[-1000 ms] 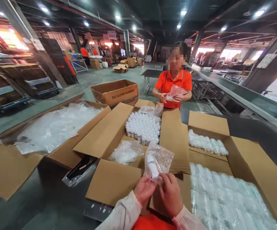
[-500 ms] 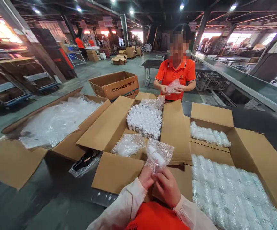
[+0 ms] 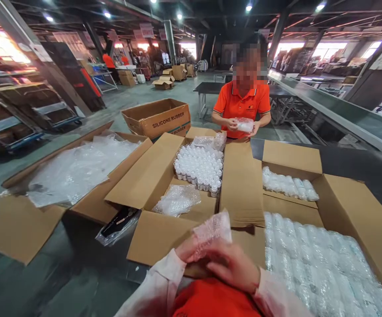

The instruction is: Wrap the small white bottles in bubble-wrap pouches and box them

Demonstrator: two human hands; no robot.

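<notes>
Both hands closed on the bubble-wrap pouch (image 3: 210, 233) – left hand (image 3: 187, 251) under it, right hand (image 3: 233, 264) over it, above the near edge of the middle carton (image 3: 157, 240). Bottle inside isn't visible. My call: roll tight, keep the loose flap tucked under the thumbs.

A brown carton printed SILICONE RUBBER (image 3: 159, 118) stands above centre-left of the frame. Left of centre, an open box (image 3: 88, 207) holds loose clear plastic bags (image 3: 78, 169). The middle carton (image 3: 151, 176) holds rows of small white bottles (image 3: 199, 167). At lower right, a large carton (image 3: 359, 220) is filled with wrapped bottles (image 3: 309, 264). A co-worker in an orange shirt (image 3: 242, 103) stands at upper centre, holding a wrapped bundle (image 3: 244, 124).
</notes>
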